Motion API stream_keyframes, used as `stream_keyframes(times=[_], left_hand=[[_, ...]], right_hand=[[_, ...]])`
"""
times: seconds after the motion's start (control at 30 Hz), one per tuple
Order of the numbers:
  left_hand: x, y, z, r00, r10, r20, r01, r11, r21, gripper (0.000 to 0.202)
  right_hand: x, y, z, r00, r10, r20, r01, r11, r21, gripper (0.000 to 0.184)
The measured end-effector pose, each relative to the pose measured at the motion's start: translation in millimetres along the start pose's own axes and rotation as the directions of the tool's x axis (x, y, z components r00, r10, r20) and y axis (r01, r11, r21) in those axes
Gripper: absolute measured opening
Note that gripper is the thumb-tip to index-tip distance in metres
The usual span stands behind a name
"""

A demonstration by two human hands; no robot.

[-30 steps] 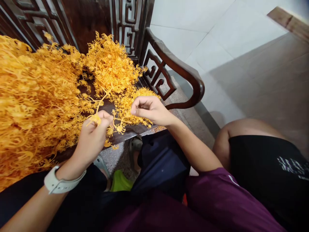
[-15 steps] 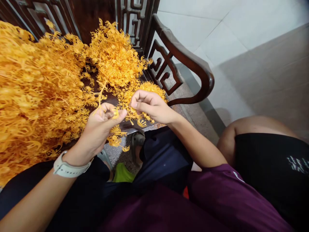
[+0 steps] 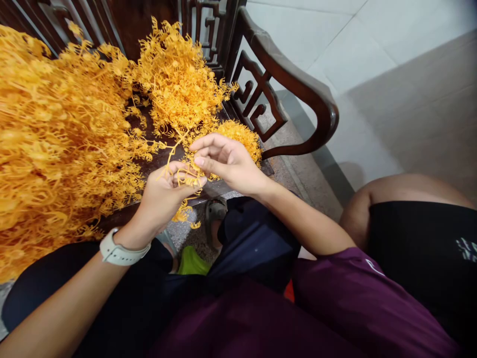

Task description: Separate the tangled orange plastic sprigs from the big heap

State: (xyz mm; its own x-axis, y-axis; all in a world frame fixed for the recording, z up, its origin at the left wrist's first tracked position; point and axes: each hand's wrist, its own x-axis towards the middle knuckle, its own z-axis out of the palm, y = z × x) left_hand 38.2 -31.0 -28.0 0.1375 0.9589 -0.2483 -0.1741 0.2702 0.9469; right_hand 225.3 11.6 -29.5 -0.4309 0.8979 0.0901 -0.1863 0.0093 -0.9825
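Between thumb and fingers, my left hand (image 3: 169,191) pinches a yellow plastic flower sprig (image 3: 172,155), its thin stem sticking up past the fingers. Small curled yellow petals show at its thumb. Just to the right, my right hand (image 3: 233,166) has its thumb bent in close to the fingertips, near the left thumb and the sprig. Whatever those fingertips hold is too small to make out. Beyond the hands, a heap of yellow plastic flower sprigs (image 3: 179,84) lies on the dark wooden bench (image 3: 151,124). A larger heap (image 3: 63,139) fills the left side.
A curved wooden armrest (image 3: 298,84) closes off the bench's right end, beside a small round yellow pile (image 3: 242,136). At the right edge sits another person's leg in black shorts (image 3: 417,238). Below the hands lie a green object (image 3: 194,261) and a grey shoe (image 3: 215,214).
Both hands have come closer together, the left moving slightly right. My right hand's index finger has stretched out further to the left. The sprig's stem now leans more to the right.
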Motion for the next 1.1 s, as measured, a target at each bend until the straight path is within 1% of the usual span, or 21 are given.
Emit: stream_keyframes(times=[0.07,0.13,0.23,0.3,0.37,0.47,0.57,0.67,0.77,0.87,1.0,1.1], left_hand=[[1,1,-2.0,1.0,0.015,0.007,-0.015,0.999,0.029,0.037],[1,3,-3.5,0.999,0.035,0.005,-0.036,0.997,0.07,0.028],[0,6,-6.1,0.997,0.079,-0.018,-0.076,0.989,0.126,0.022],[0,8,-9.2,0.992,0.117,-0.042,-0.109,0.981,0.161,0.018],[1,10,-13.0,0.989,0.139,-0.047,-0.129,0.977,0.169,0.015],[3,10,-18.0,0.989,0.141,-0.038,-0.135,0.982,0.136,0.015],[5,8,-19.9,0.984,0.178,-0.029,-0.173,0.978,0.116,0.016],[4,6,-19.7,0.978,0.208,-0.019,-0.203,0.966,0.161,0.018],[2,7,-19.0,0.978,0.208,-0.018,-0.201,0.96,0.195,0.02],[1,9,-18.8,0.976,0.217,-0.019,-0.21,0.96,0.187,0.017],[2,11,-20.9,0.966,0.258,-0.013,-0.252,0.952,0.175,0.016],[3,11,-22.5,0.975,0.219,0.046,-0.224,0.952,0.207,0.016]], right_hand=[[1,0,-4,0.999,-0.034,-0.026,0.033,0.999,-0.033,0.042],[2,0,-6,0.998,-0.037,-0.045,0.035,0.998,-0.049,0.039],[3,0,-8,0.998,-0.031,-0.061,0.029,0.999,-0.034,0.038],[2,-2,-8,0.999,-0.025,-0.044,0.024,0.999,-0.035,0.036],[2,-7,-7,1.0,-0.002,0.0,0.002,0.998,-0.059,0.032],[1,-12,-6,0.997,0.056,0.058,-0.052,0.996,-0.068,0.03],[1,-10,-4,0.996,0.068,0.06,-0.066,0.997,-0.046,0.037],[1,-4,-5,0.999,0.026,0.026,-0.026,0.999,-0.028,0.042],[0,-1,-7,1.0,-0.026,0.007,0.026,0.999,-0.045,0.039],[-2,-2,-8,0.998,-0.047,0.046,0.051,0.994,-0.095,0.035],[-2,-5,-8,0.991,-0.063,0.117,0.08,0.986,-0.147,0.031],[-1,-4,-8,0.989,-0.103,0.106,0.12,0.979,-0.165,0.027]])
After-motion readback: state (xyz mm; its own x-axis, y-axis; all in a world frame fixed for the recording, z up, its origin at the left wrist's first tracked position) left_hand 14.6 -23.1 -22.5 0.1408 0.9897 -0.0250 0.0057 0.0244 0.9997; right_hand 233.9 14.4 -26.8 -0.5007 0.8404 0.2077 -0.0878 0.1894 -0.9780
